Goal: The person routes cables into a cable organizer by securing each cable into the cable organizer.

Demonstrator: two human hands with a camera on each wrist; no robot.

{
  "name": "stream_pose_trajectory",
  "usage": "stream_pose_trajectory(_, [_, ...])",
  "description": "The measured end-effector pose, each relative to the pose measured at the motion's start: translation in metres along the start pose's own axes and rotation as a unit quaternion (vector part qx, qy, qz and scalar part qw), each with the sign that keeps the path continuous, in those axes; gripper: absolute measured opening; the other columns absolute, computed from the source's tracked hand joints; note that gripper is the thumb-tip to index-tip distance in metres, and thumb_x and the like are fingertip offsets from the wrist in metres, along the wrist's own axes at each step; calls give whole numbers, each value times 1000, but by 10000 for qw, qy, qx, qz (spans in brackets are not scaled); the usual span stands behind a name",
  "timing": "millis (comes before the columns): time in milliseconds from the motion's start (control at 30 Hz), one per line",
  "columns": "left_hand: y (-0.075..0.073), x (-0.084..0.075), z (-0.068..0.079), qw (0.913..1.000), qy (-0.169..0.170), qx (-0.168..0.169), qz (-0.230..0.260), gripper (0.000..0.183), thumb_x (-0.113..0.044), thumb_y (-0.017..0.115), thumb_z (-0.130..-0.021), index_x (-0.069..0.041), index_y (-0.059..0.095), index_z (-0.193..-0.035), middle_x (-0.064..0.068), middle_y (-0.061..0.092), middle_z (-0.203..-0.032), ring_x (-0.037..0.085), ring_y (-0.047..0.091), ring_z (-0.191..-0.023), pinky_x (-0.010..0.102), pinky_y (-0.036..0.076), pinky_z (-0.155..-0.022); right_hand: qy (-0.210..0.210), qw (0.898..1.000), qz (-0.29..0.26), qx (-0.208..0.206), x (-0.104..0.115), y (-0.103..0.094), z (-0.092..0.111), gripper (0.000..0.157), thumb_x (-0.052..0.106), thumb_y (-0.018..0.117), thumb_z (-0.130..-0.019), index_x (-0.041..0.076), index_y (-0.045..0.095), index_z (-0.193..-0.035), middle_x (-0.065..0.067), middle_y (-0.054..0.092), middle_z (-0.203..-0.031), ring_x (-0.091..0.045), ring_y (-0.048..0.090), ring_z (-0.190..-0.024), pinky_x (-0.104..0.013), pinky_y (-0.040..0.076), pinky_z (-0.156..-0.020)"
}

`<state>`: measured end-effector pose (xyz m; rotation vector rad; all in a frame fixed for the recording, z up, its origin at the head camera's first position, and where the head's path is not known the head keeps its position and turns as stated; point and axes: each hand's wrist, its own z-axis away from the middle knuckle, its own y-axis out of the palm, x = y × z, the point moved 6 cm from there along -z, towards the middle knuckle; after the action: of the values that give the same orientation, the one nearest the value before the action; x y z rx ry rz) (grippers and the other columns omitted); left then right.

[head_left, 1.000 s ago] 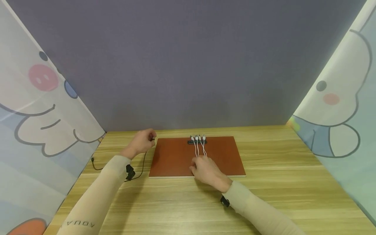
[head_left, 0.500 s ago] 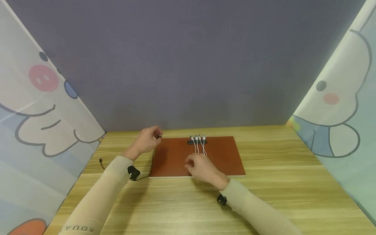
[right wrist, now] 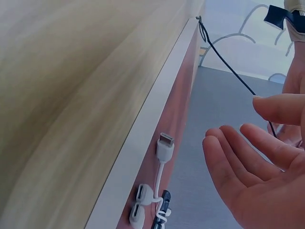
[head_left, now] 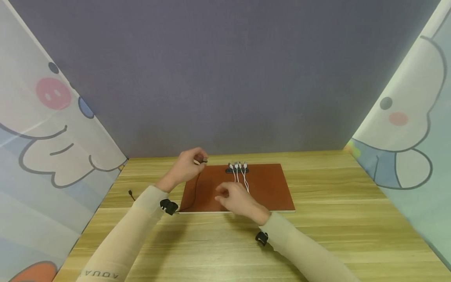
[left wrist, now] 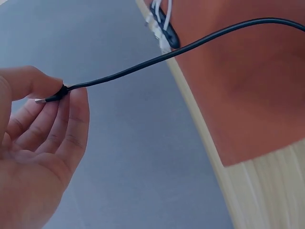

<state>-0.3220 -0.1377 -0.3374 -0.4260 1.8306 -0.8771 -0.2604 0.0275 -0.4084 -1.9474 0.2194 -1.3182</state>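
Note:
My left hand [head_left: 186, 166] pinches the plug end [left wrist: 58, 95] of a black USB cable [left wrist: 143, 67] between thumb and fingers, raised above the far left corner of a reddish-brown board [head_left: 273, 188]. From there the cable hangs down across the board. Over the board's front middle, my right hand [head_left: 237, 199] holds nothing, its fingers loosely bent and thumb apart. A black cable clip [left wrist: 172, 39] sits at the board's far edge with several white cables [head_left: 246, 182] in it. White USB plugs [right wrist: 165, 150] on these cables lie on the board below my right hand.
The cable's other connector [head_left: 130, 192] lies on the wooden table [head_left: 327, 219] to the left. A grey panel [head_left: 225, 78] rises behind the table, and cartoon-printed sheets [head_left: 415, 109] flank both sides.
My left hand has moved right with the black cable, from beside the board to over its far left corner. My right hand has shifted slightly left, its thumb and fingers spreading apart.

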Motion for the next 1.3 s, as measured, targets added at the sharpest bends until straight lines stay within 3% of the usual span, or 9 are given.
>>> stream_pose_trajectory(267, [5, -18, -7, 9983, 249, -251, 470, 14, -6, 67, -95, -6, 67, -109, 6, 70, -99, 22, 67, -93, 40, 57, -81, 62, 9987, -502, -81, 3, 1, -9, 25, 11, 70, -95, -4, 70, -116, -14, 73, -109, -23, 70, -93, -34, 56, -81])
stream_pose_trajectory(433, [8, -26, -10, 9962, 418, -441, 623, 14, -5, 67, -95, -5, 66, -109, 6, 70, -100, 22, 67, -94, 39, 57, -83, 172, 9985, -521, 3, 0, 5, -15, 22, 13, 70, -96, 0, 72, -113, -9, 73, -105, -21, 69, -93, -35, 55, -81])
stream_pose_trajectory(533, [9, -29, -12, 9956, 478, -503, 631, 15, -6, 67, -96, -5, 66, -110, 6, 70, -101, 22, 67, -95, 41, 57, -85, 387, 9969, -685, 42, -6, 6, -18, 17, 15, 70, -96, 3, 74, -108, -5, 73, -97, -20, 69, -86, -34, 55, -74])
stream_pose_trajectory(700, [11, -31, -15, 9955, 396, -509, 689, 15, -7, 68, -96, -7, 66, -111, 5, 69, -102, 21, 67, -96, 42, 55, -87, 916, 9845, -1488, 155, -18, 9, -19, 12, 14, 70, -96, 4, 73, -103, -7, 73, -88, -28, 72, -80, -37, 58, -64])
stream_pose_trajectory(900, [7, -31, -18, 9939, 358, -635, 827, 18, -7, 69, -96, -7, 66, -114, 7, 69, -104, 23, 67, -97, 42, 55, -88, 884, 9706, -2236, -125, -25, 5, -17, 13, 3, 71, -93, -6, 70, -103, -12, 73, -88, -31, 73, -78, -39, 60, -72])
stream_pose_trajectory(1067, [4, -27, -18, 9945, 268, -671, 757, 21, -10, 67, -98, -9, 67, -119, 8, 69, -105, 25, 67, -99, 45, 55, -86, 1024, 9748, -1929, -467, -30, -2, -11, 16, 3, 70, -94, -4, 70, -108, -7, 71, -90, -21, 70, -73, -35, 59, -68])
stream_pose_trajectory(1300, [8, -15, -30, 9967, -160, -524, 603, 20, -14, 65, -100, -10, 67, -120, 8, 69, -107, 25, 66, -101, 44, 55, -81, 942, 9843, -954, -1150, -29, -14, -2, 10, 9, 74, -93, 4, 72, -101, -1, 71, -85, -12, 66, -69, -31, 55, -62])
